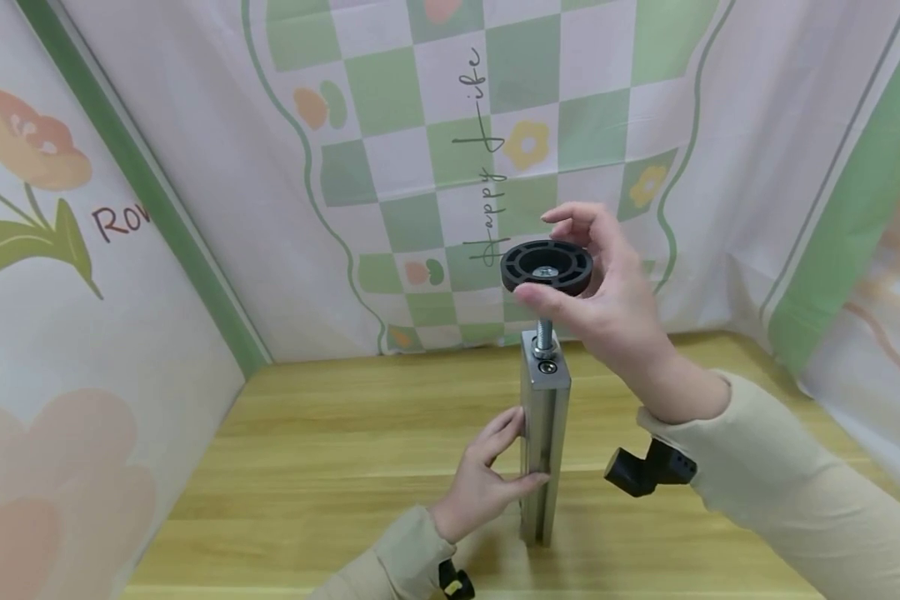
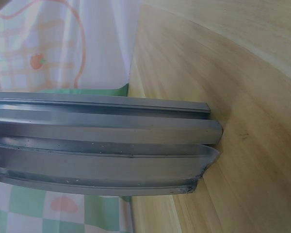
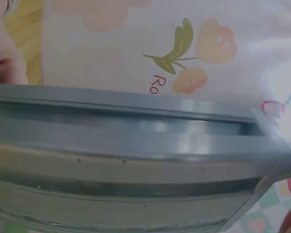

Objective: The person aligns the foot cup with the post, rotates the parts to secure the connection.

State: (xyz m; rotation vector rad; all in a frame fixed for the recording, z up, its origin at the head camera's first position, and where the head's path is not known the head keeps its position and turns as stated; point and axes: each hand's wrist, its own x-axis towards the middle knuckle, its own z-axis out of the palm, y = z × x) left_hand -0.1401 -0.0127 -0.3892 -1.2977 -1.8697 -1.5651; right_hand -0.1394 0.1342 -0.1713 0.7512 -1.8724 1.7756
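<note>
A grey aluminium profile [image 1: 543, 433] with grooved sides stands upright on the wooden table. Out of its top end plate rises a threaded stud [image 1: 545, 333] with a nut at its base, beside a small socket screw. At the stud's top sits a black round levelling foot [image 1: 546, 265], its ribbed face and centre screw turned up. My right hand [image 1: 615, 304] holds this foot by its rim, thumb on the near side. Lower down, my left hand [image 1: 480, 483] grips the profile, thumb across the near face. The left wrist view shows the profile's lower end [image 2: 194, 131] against the wood.
Wood-grain tabletop [image 1: 330, 467] surrounds the profile. Behind it hangs a checked curtain [image 1: 450, 167] with printed lettering, and more printed cloth [image 1: 157, 333] closes in the left side. Black camera mounts [image 1: 648, 468] are worn at both wrists.
</note>
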